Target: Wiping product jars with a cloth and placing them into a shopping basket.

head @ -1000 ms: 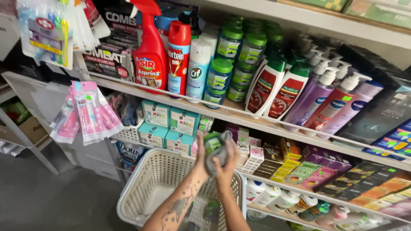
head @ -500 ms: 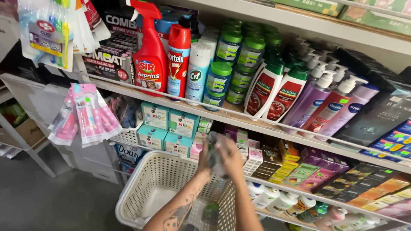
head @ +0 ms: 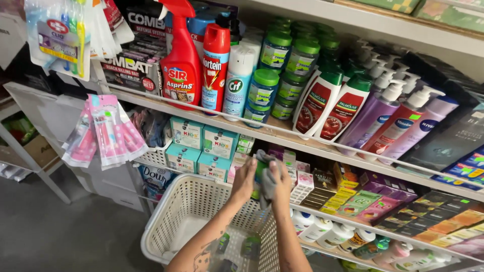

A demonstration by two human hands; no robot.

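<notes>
Both hands have risen from just above the basket (head: 166, 221) to the shelf edge (head: 322, 148), carrying the green container (head: 259, 174) wrapped in a grey cloth (head: 267, 184). Small boxes (head: 307, 184) crowd right behind it. Left hand (head: 244, 181) and right hand (head: 281, 184), forearms raised, press together around it. Container stands roughly upright, long axis vertical, above the basket's far rim.

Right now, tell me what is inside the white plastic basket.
The white perforated plastic basket holds a few small green-capped bottles at its bottom; the forearms hide part of its floor.
</notes>
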